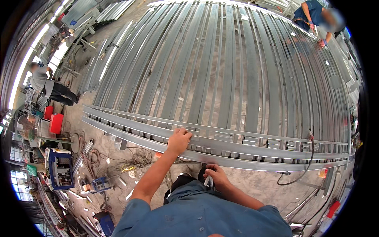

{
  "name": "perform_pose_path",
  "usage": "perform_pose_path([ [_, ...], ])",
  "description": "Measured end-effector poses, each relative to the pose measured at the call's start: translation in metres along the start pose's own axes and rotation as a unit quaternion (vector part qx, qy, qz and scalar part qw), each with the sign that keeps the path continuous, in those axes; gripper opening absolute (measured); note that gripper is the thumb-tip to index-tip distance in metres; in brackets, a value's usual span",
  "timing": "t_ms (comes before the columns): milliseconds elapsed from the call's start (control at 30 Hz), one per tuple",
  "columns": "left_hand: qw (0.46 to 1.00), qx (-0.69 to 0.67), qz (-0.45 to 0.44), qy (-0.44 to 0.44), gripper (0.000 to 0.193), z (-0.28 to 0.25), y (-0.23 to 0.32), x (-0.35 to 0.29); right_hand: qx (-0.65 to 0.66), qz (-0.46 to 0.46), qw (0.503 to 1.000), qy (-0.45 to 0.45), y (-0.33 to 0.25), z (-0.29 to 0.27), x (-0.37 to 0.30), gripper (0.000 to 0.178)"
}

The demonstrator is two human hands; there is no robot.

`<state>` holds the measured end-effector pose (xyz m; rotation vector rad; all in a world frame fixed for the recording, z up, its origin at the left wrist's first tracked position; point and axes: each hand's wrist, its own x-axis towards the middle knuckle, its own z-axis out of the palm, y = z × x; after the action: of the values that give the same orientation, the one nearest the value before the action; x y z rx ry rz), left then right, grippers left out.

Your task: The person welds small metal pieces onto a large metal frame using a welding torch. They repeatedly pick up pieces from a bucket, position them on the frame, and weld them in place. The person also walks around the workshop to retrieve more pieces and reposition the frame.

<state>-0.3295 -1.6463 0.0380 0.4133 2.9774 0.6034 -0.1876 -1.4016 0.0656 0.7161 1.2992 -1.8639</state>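
Observation:
A large frame of grey metal channels [227, 91] spreads out in front of me, its long bars running away from me. Several long rails [252, 147] cross its near edge. My left hand [179, 141] rests on these near rails left of the middle, its fingers curled over the edge of one. Close to my body, just below the outermost rail [237, 162], my right hand [216, 175] is closed with thumb and fingers together. A small pale strip [208, 181] shows at its fingertips; its kind is unclear.
A torch-like tool [311, 136] with a black cable [294, 182] lies on the frame's right side. A co-worker [310, 15] bends over the far right corner; another person [49, 83] stands at left. Blue machine [60, 169], red boxes [57, 123], coiled cables [140, 157] occupy the left floor.

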Motion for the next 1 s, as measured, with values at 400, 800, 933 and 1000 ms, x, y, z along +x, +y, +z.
perform_pose_path([
  [400,0.926,-0.335,-0.078,-0.158,0.063,-0.067,0.085,-0.103,0.155,-0.152,0.976,-0.004,-0.025,0.072,0.024,0.023],
  [800,0.949,-0.292,-0.077,-0.085,0.055,-0.095,-0.064,-0.103,0.194,-0.294,0.936,0.001,0.006,0.199,0.088,0.034],
  [933,0.984,-0.177,-0.025,-0.015,0.048,-0.108,-0.129,-0.049,-0.077,-0.274,0.956,0.075,0.018,0.182,0.13,0.031],
  [1000,0.989,-0.139,0.039,-0.019,0.045,-0.106,-0.155,-0.01,-0.117,-0.266,0.947,0.135,0.029,0.173,0.151,0.029],
])
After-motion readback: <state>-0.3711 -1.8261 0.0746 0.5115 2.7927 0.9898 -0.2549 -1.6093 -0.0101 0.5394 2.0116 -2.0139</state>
